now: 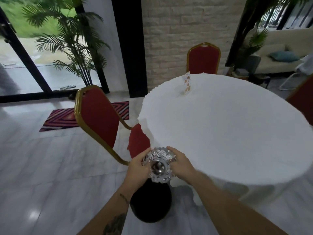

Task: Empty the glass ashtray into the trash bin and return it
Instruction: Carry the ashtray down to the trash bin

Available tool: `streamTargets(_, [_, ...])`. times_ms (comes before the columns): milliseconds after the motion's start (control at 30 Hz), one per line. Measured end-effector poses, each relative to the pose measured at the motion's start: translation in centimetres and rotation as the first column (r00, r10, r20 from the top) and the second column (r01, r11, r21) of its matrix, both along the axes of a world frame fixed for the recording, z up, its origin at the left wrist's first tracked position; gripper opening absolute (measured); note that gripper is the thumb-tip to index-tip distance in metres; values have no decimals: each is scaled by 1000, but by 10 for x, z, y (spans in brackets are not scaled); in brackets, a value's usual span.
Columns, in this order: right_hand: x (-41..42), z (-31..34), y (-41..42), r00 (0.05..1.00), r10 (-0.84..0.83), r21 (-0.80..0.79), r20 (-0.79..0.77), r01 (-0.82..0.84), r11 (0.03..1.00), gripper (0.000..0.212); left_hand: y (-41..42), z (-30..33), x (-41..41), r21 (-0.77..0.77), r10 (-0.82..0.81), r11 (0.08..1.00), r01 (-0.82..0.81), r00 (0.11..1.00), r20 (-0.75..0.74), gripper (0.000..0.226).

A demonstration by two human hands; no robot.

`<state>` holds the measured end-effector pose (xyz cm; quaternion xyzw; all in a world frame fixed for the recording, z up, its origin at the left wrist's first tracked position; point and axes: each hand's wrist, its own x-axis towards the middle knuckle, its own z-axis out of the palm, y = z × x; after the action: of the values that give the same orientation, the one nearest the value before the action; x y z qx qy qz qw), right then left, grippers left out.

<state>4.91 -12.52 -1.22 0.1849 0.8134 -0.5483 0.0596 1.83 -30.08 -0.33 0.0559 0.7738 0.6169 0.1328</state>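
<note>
Both the left hand (136, 167) and right hand (180, 162) grasp the glass ashtray (158, 165) by its rim. They hold it above the black trash bin (151, 202), just off the table (228, 133) edge, probably so its contents fall inside.

Both hands hold the glass ashtray (158, 165) in the air, the left hand (136, 170) gripping its left rim and the right hand (182, 164) its right rim. It hangs directly above the black trash bin (151, 202) on the tiled floor (50, 167), just off the near-left edge of the white-clothed desk (228, 129). Its centre looks dark and shiny, perhaps metal, though blur hides any contents. A red chair (100, 119) stands beside the desk's left edge.
</note>
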Motion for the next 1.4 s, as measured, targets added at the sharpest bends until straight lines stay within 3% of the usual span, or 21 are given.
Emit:
streamTargets(200, [-10,-23,-27,991,131,94,13,-132,987,50,-25,-32,7,-39,87,996,-85,994,62,44])
streamTargets(400, [-27,-93,-40,974,192,58,121,-200,978,57,-35,-94,1,-127,158,980,-152,987,38,44])
streamTargets(633, [-43,-214,-44,972,183,31,147,-189,981,55,-34,-222,-15,-132,183,976,-176,982,42,53])
streamTargets(933, [-78,-394,-31,978,91,-190,188,-55,980,50,-25,-399,-48,-191,194,959,-210,976,-101,58])
streamTargets(1233, [-102,-494,-24,994,108,-194,25,-101,976,66,-28,-486,-76,-104,191,974,-203,975,-111,53])
streamTargets(1400, [-88,-502,-39,995,61,-54,-75,-66,996,74,-36,-485,-70,-213,130,965,-156,983,-132,49])
